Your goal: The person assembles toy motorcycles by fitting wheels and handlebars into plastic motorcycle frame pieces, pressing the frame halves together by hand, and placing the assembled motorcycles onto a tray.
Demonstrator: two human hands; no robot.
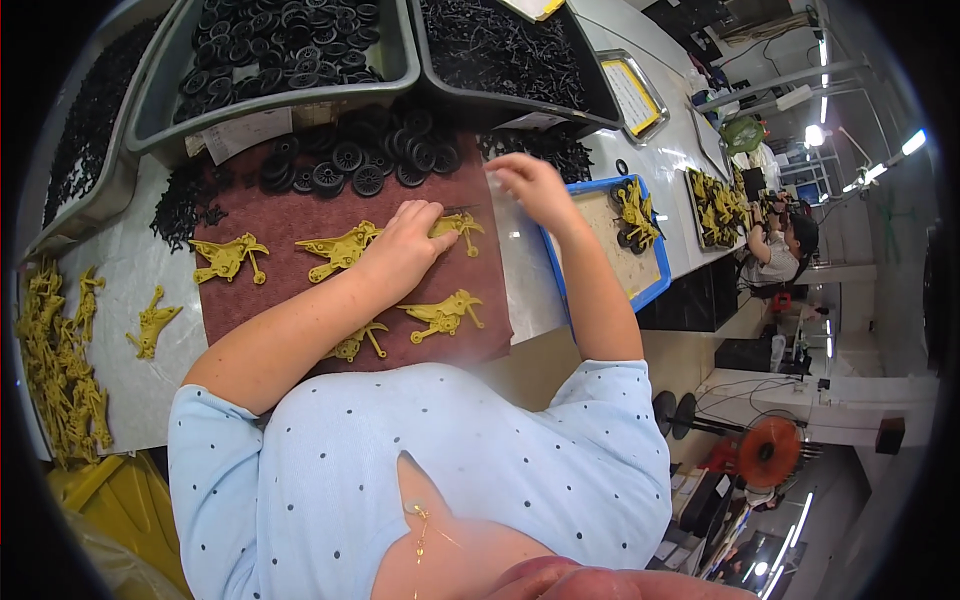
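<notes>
On a dark red cloth (290, 215) lie several yellow plastic toy motorcycle bodies, among them a body at the left (229, 258) and a body nearer me (441, 316). My left hand (402, 243) is closed over the far row, its thumb and fingers on a yellow motorcycle body (460, 230); another yellow body (335, 248) shows just left of it. Raised past the cloth's far right corner, my right hand (530, 188) has bent fingers a little apart, with nothing visible in them. Beyond it is a pile of small black parts (545, 153).
Black toy wheels (368, 178) are heaped at the cloth's far edge. Grey bins (408, 75) of black parts stand behind. Yellow bodies (60, 360) are piled at the left. At the right, a blue-rimmed tray (655, 290) holds assembled pieces. A co-worker (785, 250) sits farther right.
</notes>
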